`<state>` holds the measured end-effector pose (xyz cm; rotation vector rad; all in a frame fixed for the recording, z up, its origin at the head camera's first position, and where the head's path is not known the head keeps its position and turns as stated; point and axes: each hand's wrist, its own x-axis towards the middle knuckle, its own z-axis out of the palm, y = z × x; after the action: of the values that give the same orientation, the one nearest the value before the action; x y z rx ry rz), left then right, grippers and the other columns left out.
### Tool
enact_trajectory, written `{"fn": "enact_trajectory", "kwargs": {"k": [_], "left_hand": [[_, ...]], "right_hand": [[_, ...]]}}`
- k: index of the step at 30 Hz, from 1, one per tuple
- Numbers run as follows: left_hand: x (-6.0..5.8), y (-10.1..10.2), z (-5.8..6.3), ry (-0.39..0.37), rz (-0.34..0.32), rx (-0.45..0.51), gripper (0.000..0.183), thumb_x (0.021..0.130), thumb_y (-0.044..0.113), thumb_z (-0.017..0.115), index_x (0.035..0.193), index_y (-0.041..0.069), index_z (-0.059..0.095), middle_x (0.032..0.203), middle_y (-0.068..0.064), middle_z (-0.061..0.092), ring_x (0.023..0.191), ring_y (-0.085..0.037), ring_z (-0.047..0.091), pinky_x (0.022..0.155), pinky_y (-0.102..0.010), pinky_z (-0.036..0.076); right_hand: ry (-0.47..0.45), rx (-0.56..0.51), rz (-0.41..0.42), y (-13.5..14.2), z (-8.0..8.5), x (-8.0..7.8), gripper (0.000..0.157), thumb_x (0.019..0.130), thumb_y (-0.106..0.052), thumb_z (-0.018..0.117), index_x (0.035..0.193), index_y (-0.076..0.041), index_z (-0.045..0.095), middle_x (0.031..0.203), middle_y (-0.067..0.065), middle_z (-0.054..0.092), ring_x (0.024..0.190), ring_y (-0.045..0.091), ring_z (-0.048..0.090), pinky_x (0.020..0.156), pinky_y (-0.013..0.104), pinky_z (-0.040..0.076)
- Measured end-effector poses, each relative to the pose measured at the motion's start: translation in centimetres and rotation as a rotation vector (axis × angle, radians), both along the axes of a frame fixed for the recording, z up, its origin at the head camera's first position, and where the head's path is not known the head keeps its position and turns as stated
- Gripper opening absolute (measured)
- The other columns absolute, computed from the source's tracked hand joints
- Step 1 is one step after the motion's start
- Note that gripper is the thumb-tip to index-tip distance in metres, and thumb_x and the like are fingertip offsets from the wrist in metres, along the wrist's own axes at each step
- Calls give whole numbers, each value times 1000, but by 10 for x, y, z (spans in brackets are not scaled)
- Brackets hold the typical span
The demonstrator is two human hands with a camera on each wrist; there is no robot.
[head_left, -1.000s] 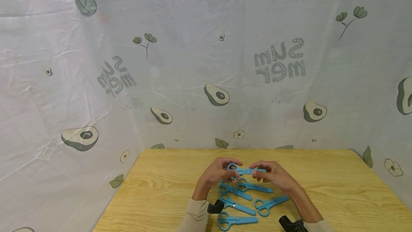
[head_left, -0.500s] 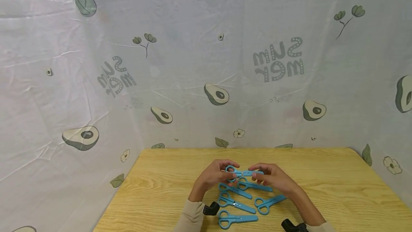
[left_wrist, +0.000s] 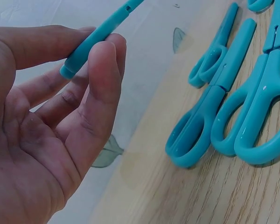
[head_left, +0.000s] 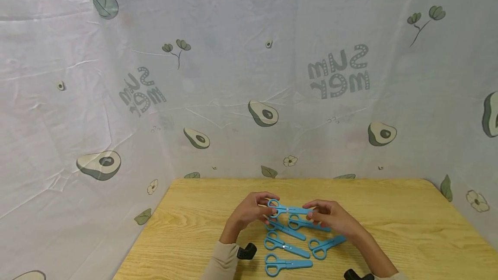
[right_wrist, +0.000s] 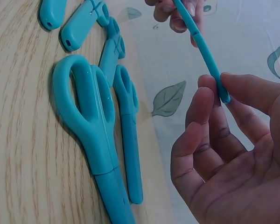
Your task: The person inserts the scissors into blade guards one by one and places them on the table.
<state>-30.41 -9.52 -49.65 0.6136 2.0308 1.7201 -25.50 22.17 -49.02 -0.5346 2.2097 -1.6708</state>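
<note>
One pair of blue scissors (head_left: 293, 210), blades in a matching blue cover, is held up level between both hands. My left hand (head_left: 249, 208) pinches its finger loops at the left end. At the other end, my right hand (head_left: 336, 218) grips the tip of the cover between thumb and fingers. The left wrist view shows the handle (left_wrist: 95, 44) edge-on between left thumb and fingertips. In the right wrist view, the cover (right_wrist: 207, 58) slants down into the right fingertips, with a seam farther up. A small silvery spot shows where handle and cover meet in the head view.
Several like scissors in blue covers lie on the wood-grain table: one pair (head_left: 309, 223) just below the right fingers, another (head_left: 327, 245) angled at the right, a third (head_left: 288, 265) nearest the front. Metal shows at the pivot of one pair (head_left: 284, 246). A printed curtain (head_left: 233, 77) hangs behind.
My left hand has moved left with the scissors' handle. The right hand has stayed nearly in place, so the hands are farther apart and more of the cover shows between them.
</note>
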Motion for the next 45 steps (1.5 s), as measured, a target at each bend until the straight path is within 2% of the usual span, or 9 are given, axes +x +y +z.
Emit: {"fn": "enact_trajectory", "kwargs": {"k": [5, 11, 13, 19, 22, 27, 33, 37, 45], "left_hand": [[-3, -5, -1, 14, 22, -7, 43, 100, 8, 75, 142, 1, 67, 97, -2, 71, 82, -29, 80, 67, -37, 67], [-4, -12, -2, 14, 40, 4, 45, 100, 6, 74, 143, -2, 64, 96, -1, 69, 76, -18, 75, 67, -34, 66], [-4, -15, -3, 17, 38, 0, 46, 100, 6, 74, 143, -3, 64, 95, -1, 70, 76, -18, 74, 67, -34, 66], [-6, -28, -7, 38, 61, -11, 46, 100, 7, 74, 144, -2, 64, 99, -2, 70, 86, -34, 78, 70, -36, 67], [-8, -37, -10, 40, 78, -7, 47, 102, 9, 73, 145, -4, 62, 99, -3, 69, 91, -37, 78, 70, -36, 67], [-11, -50, -14, 36, 99, -13, 49, 102, 11, 74, 146, -5, 60, 98, -3, 70, 91, -30, 77, 69, -33, 66], [-13, -59, -16, 44, 129, -16, 52, 102, 13, 75, 148, -4, 58, 99, -2, 73, 93, -32, 77, 69, -31, 65], [-14, -66, -17, 29, 142, -11, 53, 102, 13, 75, 149, -5, 57, 100, -1, 74, 91, -26, 76, 69, -30, 64], [-17, -73, -20, 15, 157, -13, 54, 103, 12, 73, 150, -7, 55, 100, -2, 76, 88, -19, 77, 69, -28, 64]], "right_hand": [[-1, -15, 5, -1, -1, 0, 50, 111, -24, 63, 148, 8, 55, 121, 18, 73, 97, 27, 70, 79, 38, 60], [6, -17, 7, -5, -4, -1, 51, 110, -24, 64, 148, 8, 55, 121, 18, 73, 97, 27, 70, 80, 38, 61], [4, -17, 13, -6, -6, -1, 51, 110, -23, 64, 149, 8, 54, 123, 19, 73, 98, 27, 70, 80, 38, 61], [-7, -22, 11, -5, -9, -1, 51, 111, -24, 62, 150, 8, 53, 128, 20, 71, 103, 27, 70, 83, 40, 61], [-9, -25, 7, -4, -8, 0, 51, 111, -23, 62, 149, 9, 53, 127, 19, 71, 104, 28, 71, 84, 40, 61], [-24, -22, 2, 2, -9, 1, 52, 112, -23, 61, 149, 11, 51, 125, 14, 73, 104, 26, 71, 84, 39, 61], [-41, 4, -38, 17, -10, 5, 55, 111, -26, 62, 150, 11, 51, 132, 19, 70, 109, 26, 71, 87, 40, 61], [-53, 4, -63, 29, -10, 8, 55, 111, -26, 63, 148, 13, 51, 131, 18, 71, 110, 25, 71, 89, 39, 62], [-63, 11, -79, 51, -12, 10, 55, 112, -25, 61, 148, 14, 49, 124, 9, 72, 101, 20, 72, 81, 33, 60]]}}
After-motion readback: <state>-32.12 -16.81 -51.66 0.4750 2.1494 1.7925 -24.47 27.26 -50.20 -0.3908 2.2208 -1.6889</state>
